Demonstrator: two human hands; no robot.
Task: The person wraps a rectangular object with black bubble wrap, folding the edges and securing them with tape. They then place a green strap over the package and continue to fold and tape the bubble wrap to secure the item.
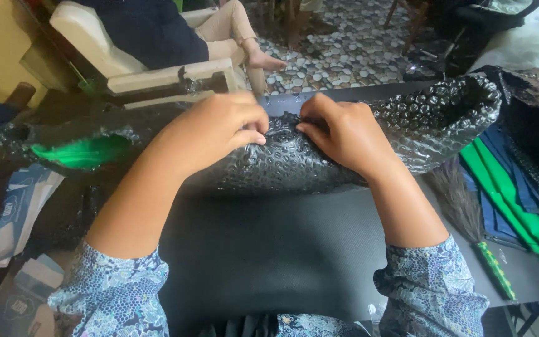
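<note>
hands side by side at the far edge of the tabletop (269, 262): left hand (219, 128) and right hand (338, 134) both pinching black bubble wrap (357, 150), which stretches right. broom (469, 215) lies near right; green cloth (82, 153) left.

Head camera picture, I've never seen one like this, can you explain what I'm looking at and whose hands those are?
The camera sits on a person's head and looks down at their own two bare hands. The left hand and right hand both press, fingers curled, on a roll of black bubble wrap lying across a dark work surface. Green fabric and a small broom lie to the right. Behind, another person sits in a white chair.
</note>
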